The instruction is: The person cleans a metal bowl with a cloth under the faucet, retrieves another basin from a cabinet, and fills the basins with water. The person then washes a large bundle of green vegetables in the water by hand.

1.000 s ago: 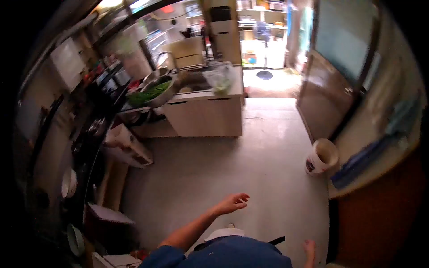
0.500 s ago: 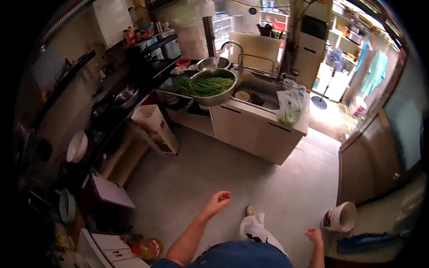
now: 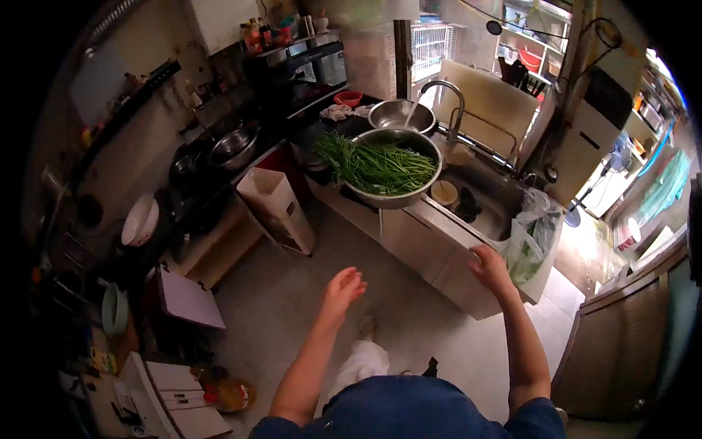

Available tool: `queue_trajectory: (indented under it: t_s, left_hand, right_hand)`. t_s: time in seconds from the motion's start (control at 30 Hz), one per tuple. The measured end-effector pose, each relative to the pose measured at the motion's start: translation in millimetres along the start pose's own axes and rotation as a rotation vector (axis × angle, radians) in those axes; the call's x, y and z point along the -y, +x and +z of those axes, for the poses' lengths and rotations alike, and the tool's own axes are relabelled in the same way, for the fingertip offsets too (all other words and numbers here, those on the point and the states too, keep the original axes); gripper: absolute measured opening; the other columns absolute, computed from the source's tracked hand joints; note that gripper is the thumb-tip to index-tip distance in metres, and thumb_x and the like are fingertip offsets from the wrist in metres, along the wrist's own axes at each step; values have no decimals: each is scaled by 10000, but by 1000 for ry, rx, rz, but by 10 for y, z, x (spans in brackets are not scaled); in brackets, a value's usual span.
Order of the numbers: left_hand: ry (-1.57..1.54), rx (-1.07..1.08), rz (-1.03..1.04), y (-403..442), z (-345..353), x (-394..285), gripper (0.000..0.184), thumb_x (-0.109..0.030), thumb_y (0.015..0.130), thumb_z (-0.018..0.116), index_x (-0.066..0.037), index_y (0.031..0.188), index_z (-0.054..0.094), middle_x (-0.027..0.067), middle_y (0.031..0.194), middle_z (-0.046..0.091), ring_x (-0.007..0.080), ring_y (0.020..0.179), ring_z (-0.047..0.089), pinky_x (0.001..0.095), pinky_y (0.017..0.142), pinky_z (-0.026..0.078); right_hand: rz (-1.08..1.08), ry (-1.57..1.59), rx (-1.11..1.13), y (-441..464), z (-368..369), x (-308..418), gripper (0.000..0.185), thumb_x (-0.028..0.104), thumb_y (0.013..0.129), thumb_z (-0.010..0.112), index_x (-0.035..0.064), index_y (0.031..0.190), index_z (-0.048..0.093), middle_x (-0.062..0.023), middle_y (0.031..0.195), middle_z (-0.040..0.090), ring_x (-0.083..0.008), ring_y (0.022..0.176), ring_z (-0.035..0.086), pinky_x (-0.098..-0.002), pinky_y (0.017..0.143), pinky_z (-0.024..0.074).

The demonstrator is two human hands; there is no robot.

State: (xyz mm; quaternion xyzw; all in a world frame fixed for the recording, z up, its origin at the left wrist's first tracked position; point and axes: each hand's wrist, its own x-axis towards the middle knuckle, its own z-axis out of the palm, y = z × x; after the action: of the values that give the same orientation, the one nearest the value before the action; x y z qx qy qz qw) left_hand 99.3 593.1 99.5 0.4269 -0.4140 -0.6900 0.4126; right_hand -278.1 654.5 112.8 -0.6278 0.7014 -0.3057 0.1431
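Observation:
My left hand is in mid-air over the floor, empty, its fingers loosely bent and apart. Also empty, with the fingers half curled but apart, my right hand is out in front of the sink cabinet. A large metal basin heaped with long green stalks sits at the counter's edge, beyond both hands. Behind it, water runs from the curved tap into a second metal bowl. To the right of my right hand, a clear plastic bag with something green inside lies on the counter.
The sink holds a round pale container and a dark item. A tall white bin stands by the left counter. A large oil bottle is at lower left. On the right is a brown door.
I have moved closer to the sink counter and the basin of greens. My right hand has risen and reached forward from my side; my left hand has come up too.

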Motion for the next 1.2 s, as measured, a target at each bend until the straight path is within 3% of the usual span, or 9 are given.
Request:
queue_trajectory:
  t_s: [0.17, 0.47, 0.5, 0.63, 0.87, 1.0, 1.03, 1.13, 1.2]
  left_hand:
    - [-142, -22, -1, 1312, 158, -206, 473, -176, 922, 586, 33, 1300, 396, 127, 1244, 496, 206, 1050, 567, 315, 877, 499]
    - [-421, -62, -212, 3241, 283, -199, 595, -212, 874, 654, -46, 1360, 355, 95, 1309, 433, 242, 1161, 449, 385, 972, 393]
    - [-475, -98, -282, 3311, 330, -272, 701, -247, 865, 669, -60, 1416, 278, 119, 1417, 325, 326, 1288, 320, 430, 1057, 307]
    - [-607, -236, -444, 3684, 388, -387, 870, -360, 863, 664, -95, 1487, 119, 97, 1553, 60, 404, 1405, 31, 478, 1142, 59]
    - [-306, -421, -552, 4091, 494, -549, 960, -587, 829, 593, -217, 1503, 20, 95, 1560, 35, 363, 1410, 81, 579, 1104, 92]
    - [95, -365, -429, 4308, 519, -135, 1030, -615, 808, 602, -177, 1500, -23, 99, 1559, 38, 342, 1406, 133, 480, 1114, 190]
    - [-27, -490, -499, 4370, 595, -152, 1037, -615, 814, 596, -128, 1498, -13, 114, 1552, 68, 308, 1398, 176, 420, 1104, 224]
    - [-12, -467, -502, 4509, 694, -221, 1026, -590, 821, 610, -81, 1493, 25, 133, 1531, 140, 279, 1364, 248, 399, 1077, 256]
    - [-21, -472, -402, 4714, 666, 22, 911, -510, 846, 634, -34, 1458, 157, 149, 1464, 282, 262, 1303, 328, 372, 1043, 289]
  right_hand:
    - [-228, -57, -50, 1440, 198, 470, 338, 190, 770, 690, 20, 1052, 615, -149, 1107, 597, -344, 1030, 558, -403, 886, 451]
    - [-141, -189, -25, 3694, 869, 388, 366, 239, 812, 658, 24, 1105, 616, -145, 1228, 561, -329, 1131, 521, -403, 947, 432]
    - [-140, -193, -23, 3880, 976, 369, 371, 245, 815, 655, 24, 1110, 614, -146, 1233, 559, -329, 1137, 516, -405, 957, 426]
    - [-157, -297, 48, 4637, 1314, 102, 434, 322, 824, 634, 24, 1139, 602, -146, 1257, 547, -327, 1185, 484, -409, 984, 408]
    - [-220, -425, 182, 5545, 1963, -294, 523, 413, 841, 595, 45, 1211, 556, -129, 1278, 532, -315, 1210, 465, -435, 958, 430]
    - [-250, -444, 292, 5692, 2188, -406, 619, 561, 867, 492, 60, 1226, 544, -125, 1283, 529, -309, 1231, 445, -440, 949, 429]
    - [-201, -487, 426, 5668, 2200, -416, 667, 580, 886, 444, 59, 1301, 456, -181, 1234, 560, -346, 1199, 487, -456, 951, 418]
    - [187, -225, 736, 5622, 2318, -532, 733, 651, 892, 355, 34, 1261, 497, -226, 1175, 588, -373, 1140, 533, -459, 959, 407]
    - [228, -123, 713, 5502, 2388, -681, 790, 691, 886, 304, 14, 1189, 575, -267, 1158, 587, -404, 1115, 544, -443, 973, 391]
